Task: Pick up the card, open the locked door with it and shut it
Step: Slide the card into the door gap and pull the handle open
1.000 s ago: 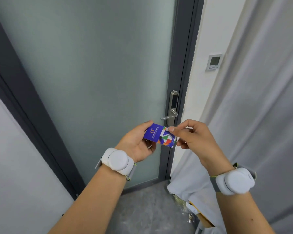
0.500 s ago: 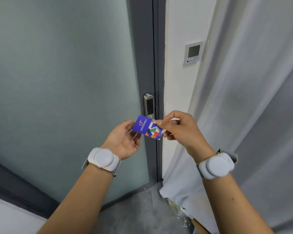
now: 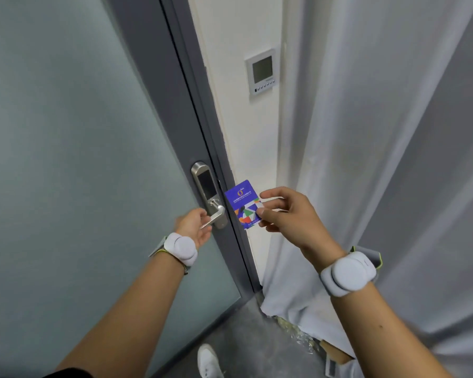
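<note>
The right hand (image 3: 287, 214) pinches the card (image 3: 243, 204) by its right edge between thumb and forefinger — upright, just beside the lock (image 3: 206, 186), not touching it. The card looks light, stiff and slick, so an edge pinch probably suits it. The left hand (image 3: 194, 226) curls loosely under the door handle (image 3: 215, 218); whether it grips is unclear. Beyond — a frosted glass door (image 3: 79, 159), a wall panel (image 3: 261, 72), and a grey curtain (image 3: 380, 132) over a concrete floor (image 3: 246, 339).

card (image 3: 243, 203): blue, multicoloured geometric print | door (image 3: 66, 159): frosted grey-green glass, dark grey frame | lock (image 3: 208, 192): silver | curtain (image 3: 380, 132): pale grey | shoe (image 3: 208, 361): white
</note>
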Available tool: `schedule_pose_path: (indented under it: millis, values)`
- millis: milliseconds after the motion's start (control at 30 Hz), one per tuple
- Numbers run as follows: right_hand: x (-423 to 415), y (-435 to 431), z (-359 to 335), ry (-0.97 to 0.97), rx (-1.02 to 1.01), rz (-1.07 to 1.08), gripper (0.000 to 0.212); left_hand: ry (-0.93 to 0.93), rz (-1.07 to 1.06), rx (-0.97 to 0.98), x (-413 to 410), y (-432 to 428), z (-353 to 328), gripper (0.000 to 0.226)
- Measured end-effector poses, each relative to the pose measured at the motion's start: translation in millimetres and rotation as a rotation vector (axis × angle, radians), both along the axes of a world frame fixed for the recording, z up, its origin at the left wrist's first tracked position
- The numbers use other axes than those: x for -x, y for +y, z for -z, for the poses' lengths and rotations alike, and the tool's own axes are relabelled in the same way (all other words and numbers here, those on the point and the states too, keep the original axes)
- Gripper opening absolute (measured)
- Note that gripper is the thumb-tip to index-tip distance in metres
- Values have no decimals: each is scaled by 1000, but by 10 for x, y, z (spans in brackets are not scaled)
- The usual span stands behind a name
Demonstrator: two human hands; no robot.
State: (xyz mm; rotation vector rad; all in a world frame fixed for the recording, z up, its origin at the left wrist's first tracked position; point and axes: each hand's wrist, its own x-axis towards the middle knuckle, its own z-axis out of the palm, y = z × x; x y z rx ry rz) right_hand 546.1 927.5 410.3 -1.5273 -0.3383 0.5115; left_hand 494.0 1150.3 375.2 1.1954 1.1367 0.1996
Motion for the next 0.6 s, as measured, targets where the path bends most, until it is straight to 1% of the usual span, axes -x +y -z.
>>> schedule_pose_path:
  millis: [67, 133, 200, 300, 333, 400, 467, 600]
  values:
    - [-68, 29, 92, -11, 52, 38, 18, 115, 104, -245, -219, 172, 142, 18]
    - [-127, 73, 133, -8, 80, 51, 17, 213, 255, -454, -366, 288, 230, 21]
    - [-255, 207, 123, -7, 80, 103, 18, 295, 452, -555, -528, 406, 330, 28]
    - [-380, 426, 26, -30, 71, 148, 14, 424, 706, -616, -642, 502, 425, 39]
    - [-418, 539, -2, -55, 81, 148, 11, 421, 778, -597, -701, 561, 447, 40]
    - [-458, 754, -26, -93, 99, 143, 6, 369, 853, -428, -785, 665, 489, 43]
    - [-503, 937, -19, -93, 86, 156, 6, 394, 886, -261, -825, 720, 510, 45]
    - [-587, 1268, 68, -101, 110, 172, 12, 473, 879, -116, -865, 862, 646, 48]
